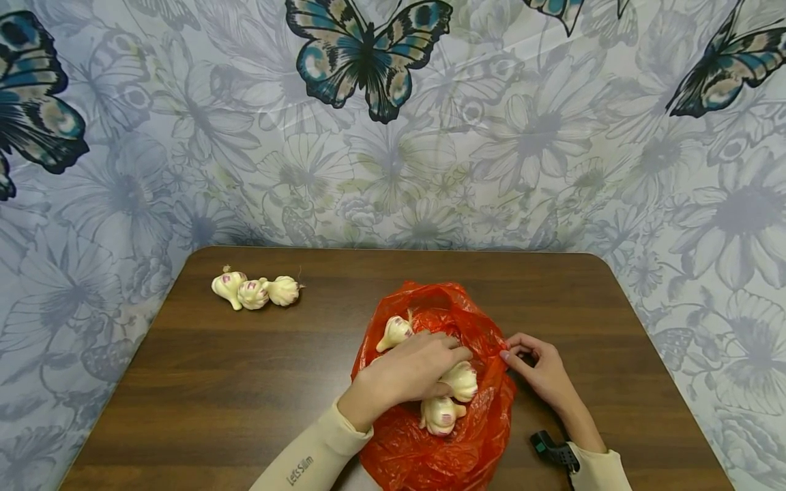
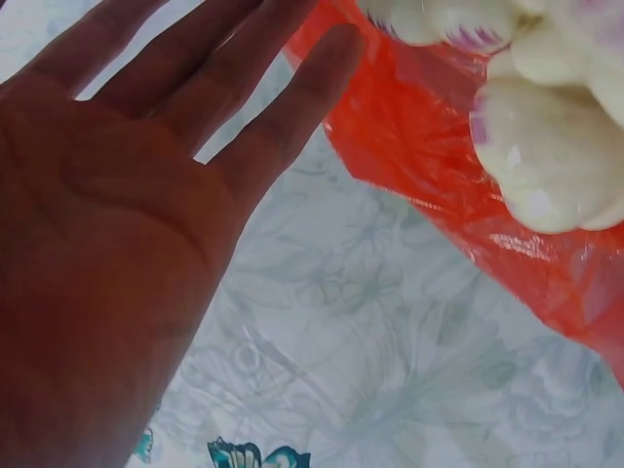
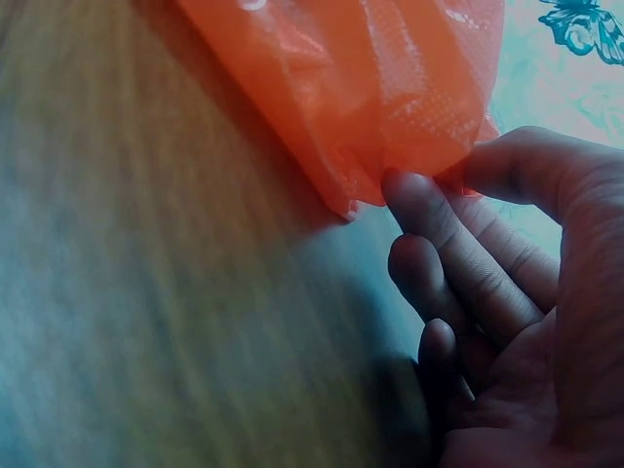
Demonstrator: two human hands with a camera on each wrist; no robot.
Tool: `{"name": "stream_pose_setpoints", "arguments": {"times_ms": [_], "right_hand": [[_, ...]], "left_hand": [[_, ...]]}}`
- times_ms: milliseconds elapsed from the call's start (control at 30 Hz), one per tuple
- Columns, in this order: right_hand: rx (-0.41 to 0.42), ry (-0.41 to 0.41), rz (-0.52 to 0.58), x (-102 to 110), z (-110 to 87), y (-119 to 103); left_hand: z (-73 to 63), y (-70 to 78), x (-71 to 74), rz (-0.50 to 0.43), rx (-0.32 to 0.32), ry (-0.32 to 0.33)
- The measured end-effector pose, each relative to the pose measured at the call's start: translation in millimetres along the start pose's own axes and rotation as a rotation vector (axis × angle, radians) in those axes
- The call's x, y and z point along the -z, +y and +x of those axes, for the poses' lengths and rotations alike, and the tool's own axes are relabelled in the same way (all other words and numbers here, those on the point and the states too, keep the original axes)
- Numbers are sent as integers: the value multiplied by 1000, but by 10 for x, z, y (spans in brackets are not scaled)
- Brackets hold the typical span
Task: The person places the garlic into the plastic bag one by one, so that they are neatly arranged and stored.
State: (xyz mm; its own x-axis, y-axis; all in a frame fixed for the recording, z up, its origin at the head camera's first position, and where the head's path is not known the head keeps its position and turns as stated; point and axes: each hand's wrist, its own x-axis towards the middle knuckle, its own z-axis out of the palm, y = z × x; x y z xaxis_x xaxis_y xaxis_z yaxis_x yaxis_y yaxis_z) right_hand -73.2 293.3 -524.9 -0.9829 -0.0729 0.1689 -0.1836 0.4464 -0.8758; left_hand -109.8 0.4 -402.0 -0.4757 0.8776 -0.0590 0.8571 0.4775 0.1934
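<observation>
A red plastic bag [image 1: 430, 464] lies open on the table, with garlic bulbs [image 1: 441, 414] in it. My left hand [image 1: 411, 368] reaches over the bag's opening, among the bulbs. One garlic bulb [image 1: 398, 332] shows beyond the knuckles and another [image 1: 462, 380] beside the fingers. In the left wrist view the fingers [image 2: 283, 117] look straight and spread, near white, purple-streaked garlic bulbs [image 2: 551, 146]. On the bag's right side, my right hand [image 1: 543, 375] pinches the rim between thumb and forefinger. The right wrist view shows the bag's thin film [image 3: 390, 97] in that pinch.
Three garlic bulbs [image 1: 253, 294] sit close together at the table's back left. The brown wooden table [image 1: 245, 382] has rounded back corners. Behind it hangs a pale floral cloth [image 1: 393, 177] with butterflies. A dark wrist device [image 1: 552, 450] is at the right cuff.
</observation>
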Motion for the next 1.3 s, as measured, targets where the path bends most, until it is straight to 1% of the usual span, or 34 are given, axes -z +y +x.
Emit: {"name": "stream_pose_setpoints", "arguments": {"times_ms": [167, 333, 533, 667, 900, 1100, 1300], "right_hand": [[4, 1, -4, 0, -3, -4], [18, 5, 0, -4, -2, 0], [21, 7, 1, -4, -3, 1], [21, 7, 2, -6, -6, -7], [50, -1, 13, -6, 0, -27], [23, 1, 18, -2, 8, -15], [19, 2, 9, -11, 12, -5]], "left_hand": [[-26, -67, 33, 3, 11, 40], [-69, -131, 72, -12, 32, 60], [-108, -176, 98, -21, 39, 95], [-116, -194, 118, -17, 38, 96], [-146, -218, 147, -11, 47, 98], [-179, -278, 177, -19, 53, 114], [-250, -370, 216, -22, 39, 167]]}}
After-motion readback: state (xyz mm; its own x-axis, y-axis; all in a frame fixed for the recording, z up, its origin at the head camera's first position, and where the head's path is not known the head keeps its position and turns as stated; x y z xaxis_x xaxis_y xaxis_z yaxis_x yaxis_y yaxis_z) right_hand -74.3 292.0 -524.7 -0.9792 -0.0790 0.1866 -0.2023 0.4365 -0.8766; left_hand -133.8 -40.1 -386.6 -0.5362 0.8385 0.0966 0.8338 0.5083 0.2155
